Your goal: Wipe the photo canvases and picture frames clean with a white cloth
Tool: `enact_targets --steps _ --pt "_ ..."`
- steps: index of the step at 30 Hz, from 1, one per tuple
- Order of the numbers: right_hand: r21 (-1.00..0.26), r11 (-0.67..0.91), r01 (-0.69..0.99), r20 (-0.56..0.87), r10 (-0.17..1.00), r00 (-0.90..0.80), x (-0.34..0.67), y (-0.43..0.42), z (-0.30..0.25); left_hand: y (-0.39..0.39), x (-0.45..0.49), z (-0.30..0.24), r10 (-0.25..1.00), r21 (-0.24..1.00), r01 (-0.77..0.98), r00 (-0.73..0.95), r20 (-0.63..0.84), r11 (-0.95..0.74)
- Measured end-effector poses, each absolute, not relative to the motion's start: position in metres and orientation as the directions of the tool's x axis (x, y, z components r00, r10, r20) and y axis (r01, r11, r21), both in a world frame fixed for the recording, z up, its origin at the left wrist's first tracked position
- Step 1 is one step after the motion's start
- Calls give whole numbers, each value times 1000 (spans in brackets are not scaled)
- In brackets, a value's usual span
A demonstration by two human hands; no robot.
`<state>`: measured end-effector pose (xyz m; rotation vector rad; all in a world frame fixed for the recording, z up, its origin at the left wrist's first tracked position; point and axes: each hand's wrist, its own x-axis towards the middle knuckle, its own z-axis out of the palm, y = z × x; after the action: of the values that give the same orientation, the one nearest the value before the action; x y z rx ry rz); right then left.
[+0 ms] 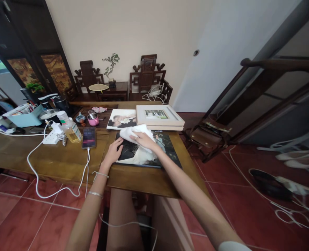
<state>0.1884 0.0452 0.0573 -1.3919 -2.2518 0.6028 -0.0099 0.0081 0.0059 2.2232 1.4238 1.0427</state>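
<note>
A large dark photo print [167, 153] lies flat on the wooden table [57, 160] in front of me. My right hand [144, 140] presses a white cloth [133, 133] onto its upper part, fingers curled over the cloth. At the print's left edge, my left hand [114, 152] rests flat with its fingers spread. Behind it lie another photo print [121, 119] and a white framed picture [159, 115] stacked on a second frame.
A phone [88, 137] on a white charging cable lies left of the print, beside a power strip [51, 138], a bottle of yellow liquid [70, 129] and a pink pot [93, 119]. Clutter fills the table's left end. Carved chairs [147, 78] stand behind; cables [287, 205] trail on the red floor.
</note>
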Motion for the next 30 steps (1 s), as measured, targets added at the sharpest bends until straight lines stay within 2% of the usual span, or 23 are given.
enact_targets --steps 6,8,13,16,18,23,30 --pt "-546 235 804 110 972 -210 286 32 52 8 -10 6 878 606 648 237 416 -462" --pt "-517 230 824 109 973 -203 307 16 50 8 -10 6 878 609 646 231 419 -460" --pt "-389 471 792 144 880 -452 315 -68 54 10 -10 5 878 606 649 233 418 -460" --pt "-372 586 720 98 796 -597 308 -120 68 11 -11 4 877 599 653 243 415 -464" --pt "-381 606 698 58 770 -636 305 -136 74 12 -11 4 877 595 656 250 410 -465" --pt "-404 452 795 -20 864 -502 310 -88 62 11 -13 6 875 602 644 262 407 -472" --pt "-398 393 829 76 915 -397 310 26 52 9 -13 7 879 624 625 259 401 -469"
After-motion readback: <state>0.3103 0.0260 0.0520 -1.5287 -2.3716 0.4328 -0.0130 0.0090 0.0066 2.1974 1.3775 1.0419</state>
